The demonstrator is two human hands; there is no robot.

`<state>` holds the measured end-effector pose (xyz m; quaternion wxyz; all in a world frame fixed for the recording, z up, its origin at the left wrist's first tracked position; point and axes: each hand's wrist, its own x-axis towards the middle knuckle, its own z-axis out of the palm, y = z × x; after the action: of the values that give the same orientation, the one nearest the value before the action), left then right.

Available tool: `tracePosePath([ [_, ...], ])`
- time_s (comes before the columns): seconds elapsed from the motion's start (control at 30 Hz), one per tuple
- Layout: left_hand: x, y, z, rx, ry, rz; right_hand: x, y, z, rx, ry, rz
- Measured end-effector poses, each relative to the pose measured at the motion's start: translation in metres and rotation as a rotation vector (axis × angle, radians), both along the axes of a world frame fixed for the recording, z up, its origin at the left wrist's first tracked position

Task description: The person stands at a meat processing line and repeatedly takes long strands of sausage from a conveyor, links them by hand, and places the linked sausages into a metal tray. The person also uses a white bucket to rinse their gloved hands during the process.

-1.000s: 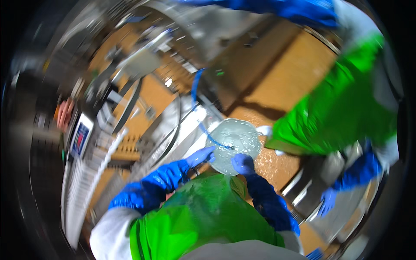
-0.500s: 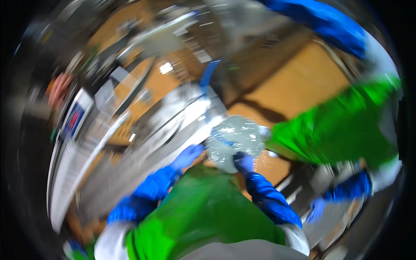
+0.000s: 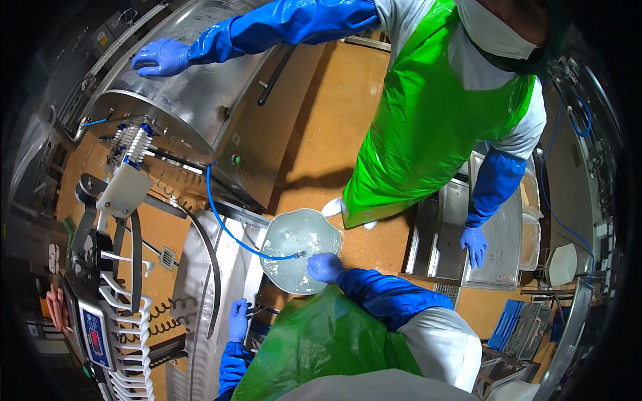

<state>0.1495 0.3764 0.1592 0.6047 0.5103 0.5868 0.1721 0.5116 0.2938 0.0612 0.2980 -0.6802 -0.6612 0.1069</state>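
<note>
A pale round tub (image 3: 273, 275) of water stands in front of my body, and the end of a blue hose (image 3: 237, 246) reaches into it. At its near right rim, my right hand (image 3: 326, 267) in a blue glove is closed, close to the hose tip. What its fingers hold is hidden. My left hand (image 3: 238, 321), also gloved, is by the edge of a steel trough (image 3: 231, 287), fingers extended, beside a dark rod. A co-worker in a green apron (image 3: 418, 117) stands across, one hand (image 3: 162, 57) on a steel drum, the other hand (image 3: 475, 246) on a steel surface.
Beyond the tub is the large steel drum-shaped machine (image 3: 200, 100). To the left stand a conveyor frame with white prongs (image 3: 130, 334) and a control display (image 3: 97, 337). Blue and grey crates (image 3: 518, 327) sit at the right, near a steel counter (image 3: 498, 247).
My view has swung and steadied from a blur. The hose now runs into the tub. My left hand is lower and farther from the tub; the co-worker's arm reaches across to the drum.
</note>
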Motion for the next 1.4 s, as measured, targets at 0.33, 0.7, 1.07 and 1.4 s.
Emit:
tracePosePath([
  [0.33,0.017,0.032,0.039,0.583,0.043,-0.294,0.0,-0.002,-0.013,-0.236,-0.118,0.018],
  [0.7,0.033,0.044,0.087,1.034,0.605,0.041,-0.002,0.007,-0.005,-0.238,-0.066,0.079],
  [1.07,0.023,0.045,0.023,0.901,0.804,-0.026,-0.005,0.01,-0.001,-0.284,-0.128,0.095],
  [1.4,0.025,0.045,0.02,0.924,0.816,0.028,-0.003,0.012,-0.005,-0.34,-0.145,0.091],
])
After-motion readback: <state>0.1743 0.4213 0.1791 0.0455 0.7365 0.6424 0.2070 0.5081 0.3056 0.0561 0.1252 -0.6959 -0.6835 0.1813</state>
